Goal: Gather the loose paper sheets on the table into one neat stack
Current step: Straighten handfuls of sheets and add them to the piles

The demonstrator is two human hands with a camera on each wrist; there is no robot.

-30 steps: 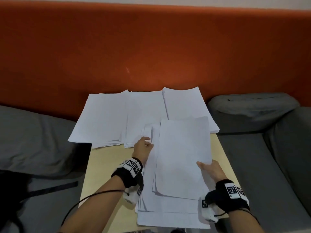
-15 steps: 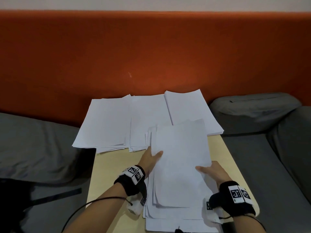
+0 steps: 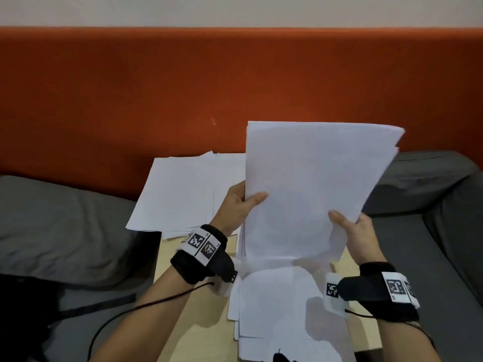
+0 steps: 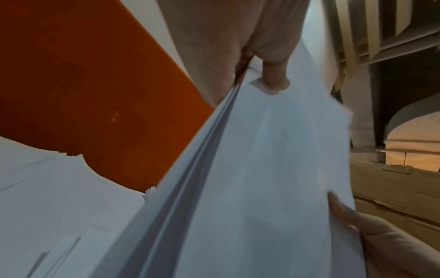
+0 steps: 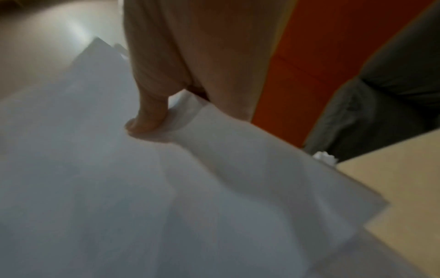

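Observation:
A bundle of white paper sheets (image 3: 308, 184) stands tilted up above the light wooden table (image 3: 170, 259). My left hand (image 3: 241, 202) grips its left edge, thumb on the front face. My right hand (image 3: 352, 228) pinches its lower right edge, thumb on top. In the left wrist view the bundle (image 4: 273, 169) shows several layered edges under my left thumb (image 4: 276, 82). The right wrist view shows my right thumb (image 5: 147, 116) pressing the sheets (image 5: 119, 188). More sheets (image 3: 285, 314) lie on the table below the bundle. Another spread of sheets (image 3: 183, 194) lies at the table's far left.
An orange padded backrest (image 3: 183, 95) runs behind the table. Grey cushions sit to the left (image 3: 60, 226) and right (image 3: 431, 184). Black cables (image 3: 146, 307) trail from my wrist bands.
Both hands have lifted the bundle off the table and tipped it upright. A second ago it lay flat on the near pile, with my left hand at its left side.

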